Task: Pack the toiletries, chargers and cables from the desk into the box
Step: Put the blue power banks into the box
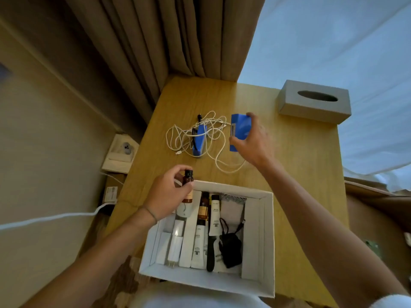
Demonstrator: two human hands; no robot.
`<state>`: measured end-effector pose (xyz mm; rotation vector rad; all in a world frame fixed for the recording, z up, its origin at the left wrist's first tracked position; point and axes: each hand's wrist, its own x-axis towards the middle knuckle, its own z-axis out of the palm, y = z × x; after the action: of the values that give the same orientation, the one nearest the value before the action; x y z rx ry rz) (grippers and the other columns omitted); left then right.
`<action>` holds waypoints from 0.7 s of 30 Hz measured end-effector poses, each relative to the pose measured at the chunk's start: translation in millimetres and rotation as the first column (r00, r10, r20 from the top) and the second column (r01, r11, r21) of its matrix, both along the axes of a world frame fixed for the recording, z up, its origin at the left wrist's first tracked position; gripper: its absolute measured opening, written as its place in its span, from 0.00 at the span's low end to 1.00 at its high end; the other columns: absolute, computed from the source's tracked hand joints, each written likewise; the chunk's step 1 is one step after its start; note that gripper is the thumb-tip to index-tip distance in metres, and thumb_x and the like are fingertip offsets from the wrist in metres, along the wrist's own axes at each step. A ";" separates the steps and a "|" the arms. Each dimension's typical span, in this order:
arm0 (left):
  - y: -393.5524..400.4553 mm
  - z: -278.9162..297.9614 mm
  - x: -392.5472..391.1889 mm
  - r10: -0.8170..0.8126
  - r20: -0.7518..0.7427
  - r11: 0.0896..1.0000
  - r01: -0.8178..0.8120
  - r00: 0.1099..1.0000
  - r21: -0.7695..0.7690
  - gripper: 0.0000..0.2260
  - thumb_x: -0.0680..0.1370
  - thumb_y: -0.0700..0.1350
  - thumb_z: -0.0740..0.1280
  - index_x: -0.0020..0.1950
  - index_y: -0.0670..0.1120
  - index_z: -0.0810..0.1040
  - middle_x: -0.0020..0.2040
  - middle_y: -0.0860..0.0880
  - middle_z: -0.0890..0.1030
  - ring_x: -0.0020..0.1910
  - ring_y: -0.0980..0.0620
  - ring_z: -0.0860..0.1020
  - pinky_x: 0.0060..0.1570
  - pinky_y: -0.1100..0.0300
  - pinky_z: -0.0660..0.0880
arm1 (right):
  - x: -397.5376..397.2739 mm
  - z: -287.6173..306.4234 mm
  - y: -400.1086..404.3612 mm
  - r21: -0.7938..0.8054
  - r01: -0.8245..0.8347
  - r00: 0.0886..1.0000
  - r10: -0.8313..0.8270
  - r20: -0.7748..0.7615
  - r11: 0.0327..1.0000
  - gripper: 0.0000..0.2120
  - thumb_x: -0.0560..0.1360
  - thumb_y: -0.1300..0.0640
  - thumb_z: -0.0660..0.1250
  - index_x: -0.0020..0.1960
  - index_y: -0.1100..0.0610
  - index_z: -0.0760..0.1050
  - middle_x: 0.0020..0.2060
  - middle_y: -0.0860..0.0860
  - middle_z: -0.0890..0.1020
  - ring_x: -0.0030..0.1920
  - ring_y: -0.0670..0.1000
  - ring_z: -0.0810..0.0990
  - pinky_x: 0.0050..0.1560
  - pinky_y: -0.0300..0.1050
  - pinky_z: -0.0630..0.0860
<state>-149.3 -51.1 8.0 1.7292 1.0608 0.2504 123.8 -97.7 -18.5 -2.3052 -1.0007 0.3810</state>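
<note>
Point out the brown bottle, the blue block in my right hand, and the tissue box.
brown bottle (188, 179): head view, on its neck below the black cap.
blue block (241, 130): head view, on its top face.
tissue box (311, 108): head view, on its front wall.

Bare forearms, thin dark band (149, 211) on left wrist, white sleeve edge (391, 302) at right.

amber bottle (188, 187) label hidden, tube (215, 216) print illegible

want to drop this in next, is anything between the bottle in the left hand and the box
Nothing visible. The left hand holds the bottle over the box's far left corner, with the open top right below. That corner already holds a white item, so space there is tight.
</note>
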 end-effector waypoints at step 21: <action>-102.9 -52.9 -20.4 -0.423 -0.349 0.899 0.435 0.836 -0.049 0.17 0.70 0.51 0.78 0.54 0.52 0.75 0.44 0.54 0.78 0.41 0.57 0.76 0.34 0.63 0.69 | -72.2 107.1 -96.3 0.377 -0.054 0.991 0.096 -0.095 0.925 0.48 0.70 0.47 0.75 0.82 0.45 0.51 0.55 0.45 0.75 0.51 0.47 0.80 0.47 0.45 0.84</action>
<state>-169.7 -154.0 -44.9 2.0376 0.8822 -0.3444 51.6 -193.9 88.6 -1.8874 -1.0102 0.3149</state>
